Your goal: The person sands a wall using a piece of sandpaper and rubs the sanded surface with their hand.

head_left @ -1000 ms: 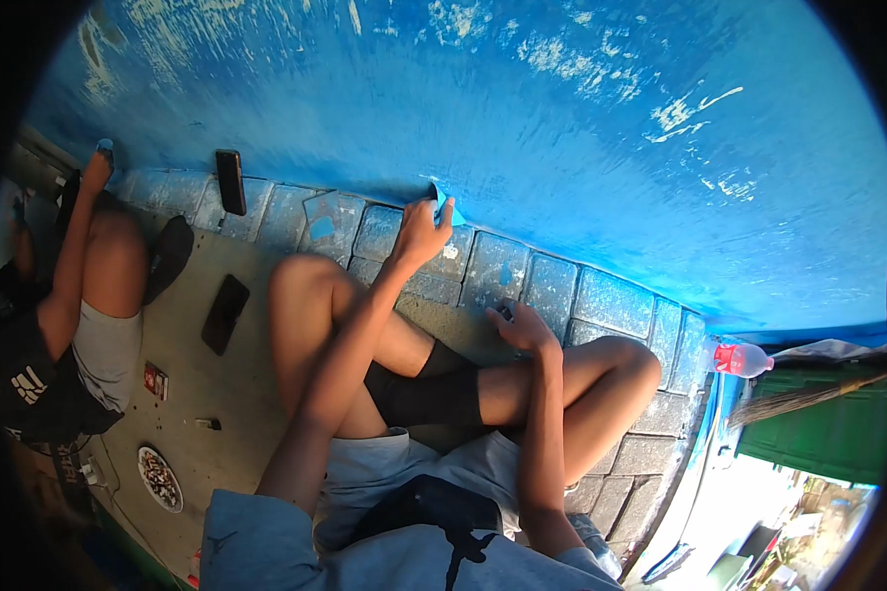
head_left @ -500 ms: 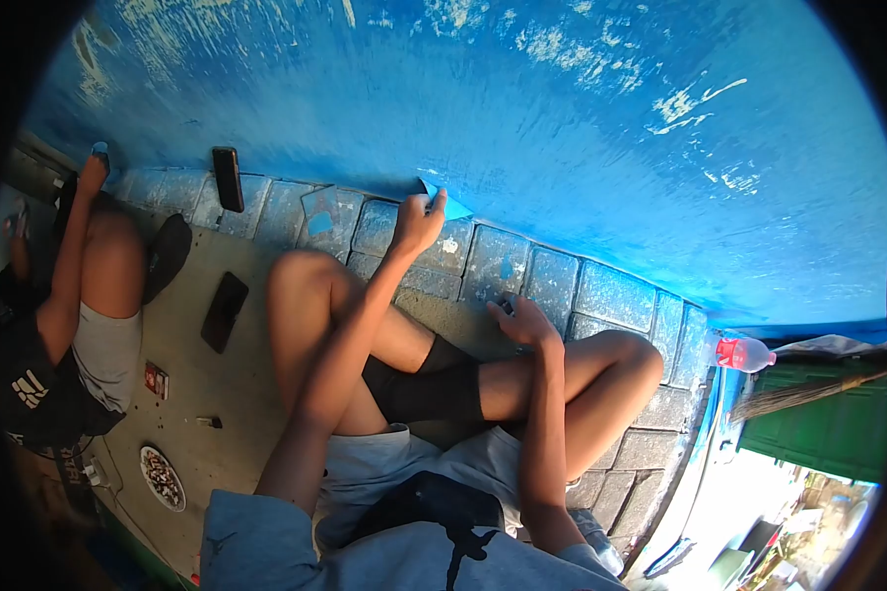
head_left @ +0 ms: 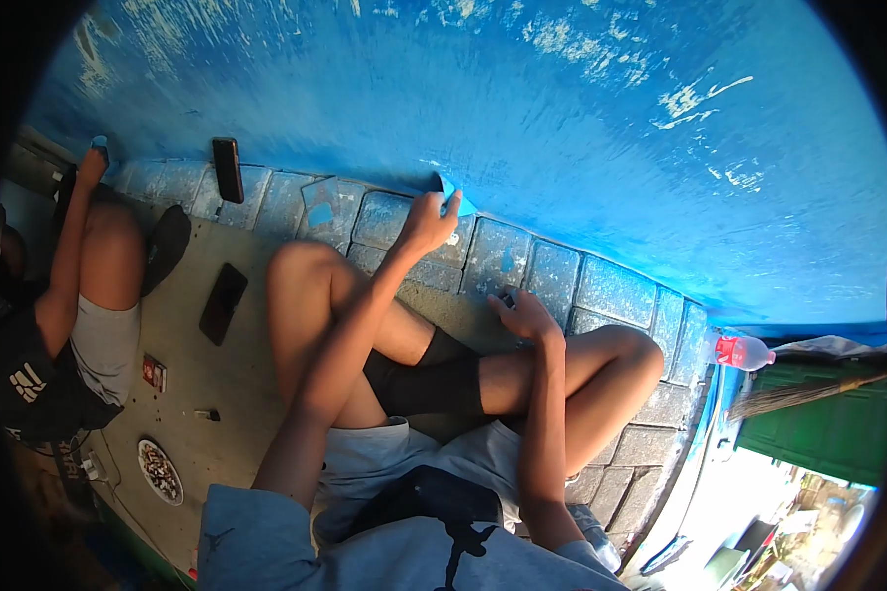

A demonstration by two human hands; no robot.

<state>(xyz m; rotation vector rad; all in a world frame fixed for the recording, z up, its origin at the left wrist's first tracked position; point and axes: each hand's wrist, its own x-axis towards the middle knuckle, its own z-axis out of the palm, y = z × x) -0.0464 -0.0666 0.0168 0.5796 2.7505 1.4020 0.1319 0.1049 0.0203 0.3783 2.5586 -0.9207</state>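
My left hand [head_left: 430,223] pinches a flat, light-blue piece [head_left: 460,202] with a pointed corner and presses it against the foot of the blue wall [head_left: 581,148]. A dark shadow lies beside it on the wall; I cannot tell what the piece is made of. My right hand [head_left: 528,317] hangs over the paving in front of my knee. Its fingers are closed around a small dark thing [head_left: 508,297], mostly hidden and too small to name.
Grey pavers [head_left: 616,295] run along the wall. Two phones [head_left: 228,169] and a plate of cigarette butts [head_left: 160,471] are to my left, near another person's knee [head_left: 111,254]. Rightward are a bottle [head_left: 744,353] and a broom [head_left: 798,396].
My left hand and the light-blue piece have shifted slightly right along the wall's base. My right hand has hardly moved.
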